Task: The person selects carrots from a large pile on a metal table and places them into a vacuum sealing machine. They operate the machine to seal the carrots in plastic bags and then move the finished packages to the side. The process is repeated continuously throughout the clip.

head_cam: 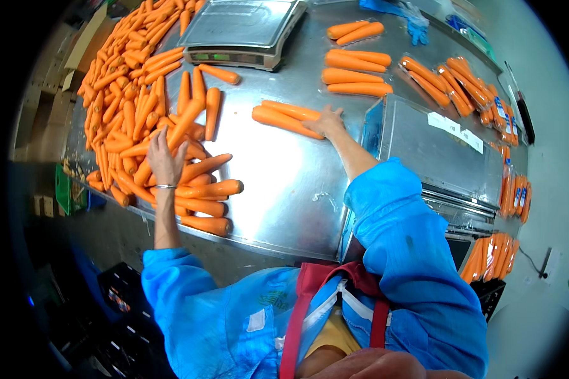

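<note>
My left hand lies over the near part of a large heap of loose carrots. One carrot slants up between its thumb and fingers; whether the grip is closed is hard to see. On the bare steel tabletop, two carrots lie side by side. My right hand grips their right ends, thumb on the nearer one and fingers at the far one. Beyond that hand, several pairs of carrots rest in clear film.
A digital scale stands at the back, by the heap. Right of my right hand is a steel machine with a flat lid. Packed carrots lie behind and beside it. Blue gloves are at the far edge. A green crate is lower left.
</note>
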A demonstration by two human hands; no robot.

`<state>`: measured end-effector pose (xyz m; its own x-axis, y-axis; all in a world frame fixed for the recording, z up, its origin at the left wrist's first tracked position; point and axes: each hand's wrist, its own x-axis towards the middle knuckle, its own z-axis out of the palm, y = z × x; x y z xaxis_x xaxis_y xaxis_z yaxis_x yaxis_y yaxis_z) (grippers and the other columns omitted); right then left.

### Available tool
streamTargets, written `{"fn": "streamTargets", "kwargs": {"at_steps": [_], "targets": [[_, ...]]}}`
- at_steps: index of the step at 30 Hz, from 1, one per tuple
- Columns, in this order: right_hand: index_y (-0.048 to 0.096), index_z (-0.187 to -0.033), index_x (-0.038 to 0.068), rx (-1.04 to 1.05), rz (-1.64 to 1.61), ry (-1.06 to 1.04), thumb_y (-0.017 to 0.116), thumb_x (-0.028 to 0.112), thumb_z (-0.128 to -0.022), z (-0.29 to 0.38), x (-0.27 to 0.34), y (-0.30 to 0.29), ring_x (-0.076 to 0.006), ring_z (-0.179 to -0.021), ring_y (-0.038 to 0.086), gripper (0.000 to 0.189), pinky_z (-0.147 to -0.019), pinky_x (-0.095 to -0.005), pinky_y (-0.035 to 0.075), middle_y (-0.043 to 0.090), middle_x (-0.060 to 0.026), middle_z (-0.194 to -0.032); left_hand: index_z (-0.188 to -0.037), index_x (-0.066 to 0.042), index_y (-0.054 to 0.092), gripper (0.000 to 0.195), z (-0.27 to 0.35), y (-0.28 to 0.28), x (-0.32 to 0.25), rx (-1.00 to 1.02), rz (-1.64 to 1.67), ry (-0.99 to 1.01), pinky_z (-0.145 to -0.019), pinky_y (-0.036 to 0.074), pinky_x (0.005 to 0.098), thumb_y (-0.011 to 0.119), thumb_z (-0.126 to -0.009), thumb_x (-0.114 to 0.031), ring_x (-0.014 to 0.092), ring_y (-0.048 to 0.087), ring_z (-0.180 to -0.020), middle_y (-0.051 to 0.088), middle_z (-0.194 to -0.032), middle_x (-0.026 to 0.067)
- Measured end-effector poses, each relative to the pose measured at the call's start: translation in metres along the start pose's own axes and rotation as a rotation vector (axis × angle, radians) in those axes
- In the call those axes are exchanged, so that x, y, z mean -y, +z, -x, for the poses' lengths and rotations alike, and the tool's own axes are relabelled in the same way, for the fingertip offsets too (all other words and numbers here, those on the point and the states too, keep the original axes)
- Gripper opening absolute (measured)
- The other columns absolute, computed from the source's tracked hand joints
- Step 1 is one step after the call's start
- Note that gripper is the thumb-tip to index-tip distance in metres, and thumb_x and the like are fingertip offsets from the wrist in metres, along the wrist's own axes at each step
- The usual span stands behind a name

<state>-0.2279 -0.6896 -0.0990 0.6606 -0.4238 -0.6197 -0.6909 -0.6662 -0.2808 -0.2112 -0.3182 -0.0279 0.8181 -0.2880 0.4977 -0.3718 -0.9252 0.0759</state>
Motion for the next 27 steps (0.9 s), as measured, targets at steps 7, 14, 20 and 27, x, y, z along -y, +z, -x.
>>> {"fn": "streamTargets", "kwargs": {"at_steps": [7,14,20,27], "targets": [[0.027,-0.132,0.005,-0.104,-0.328,-0.063,0.076,0.037,-0.063,-0.001,-0.011,0.021,-0.0398,-0.114,0.041,0.09,-0.092,-0.0396,0.042,0.019,-0.0283,-0.134,-0.126,-0.002,0.043,0.062,-0.011,0.179,-0.108,0.425,0.88,-0.523,-0.095,0.036,0.0372,0.052,-0.082,-0.044,0.036,0.047,-0.113,0.051,-0.118,0.0237],[0.03,-0.132,0.005,-0.173,-0.048,-0.313,0.071,0.04,-0.066,-0.017,-0.011,-0.006,-0.0383,-0.119,0.039,0.085,-0.095,-0.0388,0.04,0.028,-0.0288,-0.133,-0.123,0.002,0.046,0.063,-0.028,0.153,-0.119,0.464,1.043,-0.783,-0.073,0.047,0.0311,0.064,-0.077,-0.038,0.023,0.054,-0.097,0.052,-0.114,0.0159],[0.043,-0.123,0.002,-0.265,-0.117,-0.512,0.07,0.046,-0.065,0.074,-0.057,-0.142,-0.0375,-0.109,0.048,0.077,-0.091,-0.0401,0.042,0.043,-0.0255,-0.122,-0.117,-0.006,0.048,0.051,-0.071,0.019,-0.179,0.479,1.224,-0.593,-0.066,0.046,0.0265,0.063,-0.079,-0.037,0.014,0.054,-0.084,0.054,-0.098,0.0055],[0.048,-0.12,0.004,-0.302,-0.238,-0.469,0.068,0.046,-0.07,0.122,-0.267,-0.204,-0.0299,-0.108,0.047,0.068,-0.09,-0.0368,0.039,0.046,-0.019,-0.118,-0.123,-0.004,0.044,0.052,-0.057,-0.021,-0.348,0.902,1.528,-0.372,-0.075,0.047,0.0327,0.062,-0.081,-0.029,0.013,0.054,-0.087,0.055,-0.093,0.0044]]}}
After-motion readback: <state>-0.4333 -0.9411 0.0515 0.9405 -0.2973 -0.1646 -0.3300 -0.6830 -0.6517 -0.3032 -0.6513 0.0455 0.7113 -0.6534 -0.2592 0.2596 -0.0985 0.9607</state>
